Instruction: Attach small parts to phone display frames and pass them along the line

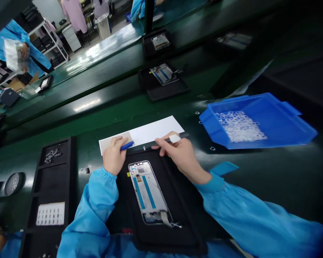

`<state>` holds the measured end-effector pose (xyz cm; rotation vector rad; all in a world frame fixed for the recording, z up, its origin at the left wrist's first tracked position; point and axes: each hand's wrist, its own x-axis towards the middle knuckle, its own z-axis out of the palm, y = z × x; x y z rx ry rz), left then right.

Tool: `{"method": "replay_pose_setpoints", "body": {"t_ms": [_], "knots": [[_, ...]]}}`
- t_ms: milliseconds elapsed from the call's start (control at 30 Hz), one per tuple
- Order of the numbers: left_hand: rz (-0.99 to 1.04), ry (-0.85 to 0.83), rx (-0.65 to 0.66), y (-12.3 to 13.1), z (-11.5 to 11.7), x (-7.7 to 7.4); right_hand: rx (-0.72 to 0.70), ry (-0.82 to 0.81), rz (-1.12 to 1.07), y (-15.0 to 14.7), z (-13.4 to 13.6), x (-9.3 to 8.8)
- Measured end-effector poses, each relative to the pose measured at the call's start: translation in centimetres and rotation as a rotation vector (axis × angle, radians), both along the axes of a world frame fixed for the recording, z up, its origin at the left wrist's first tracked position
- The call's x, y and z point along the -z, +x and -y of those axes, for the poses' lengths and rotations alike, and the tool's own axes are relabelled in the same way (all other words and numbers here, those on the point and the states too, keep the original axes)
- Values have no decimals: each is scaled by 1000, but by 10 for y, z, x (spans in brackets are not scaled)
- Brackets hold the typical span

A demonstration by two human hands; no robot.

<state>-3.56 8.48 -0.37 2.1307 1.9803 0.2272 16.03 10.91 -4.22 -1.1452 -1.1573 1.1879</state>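
Both hands (pixel 113 156) (pixel 179 153) over white sheet (pixel 156 130)

A blue bin (pixel 271 107) of clear bits sits right; a black compartment tray (pixel 43 179) left.

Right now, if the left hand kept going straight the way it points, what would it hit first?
Probably the white sheet, lying just beyond the left hand, which holds a blue tool. The fingers look to reach its near edge already, though depth is unclear.

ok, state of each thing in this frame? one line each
left hand: closed on blue-handled tool
right hand: pinching a thin dark tool, white fingertip cover on
phone frame: flat on black mat, open side up
blue tray: holds clear small parts
white sheet: flat, uncovered end bare
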Motion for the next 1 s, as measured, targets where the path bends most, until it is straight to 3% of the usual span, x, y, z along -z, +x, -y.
{"method": "replay_pose_setpoints", "body": {"t_ms": [67, 167, 267, 1000], "knots": [[177, 35, -28, -2, 4, -1, -88, -38, 42, 6, 22, -2], [305, -201, 42, 2, 8, -5, -143, -60, 181, 7, 42, -1], [279, -378, 92, 8, 8, -6, -145, -32, 285, 4, 46, 1], [280, -441, 102, 12, 5, -3, -141, 135, 455, 1, 49, 1]]}}
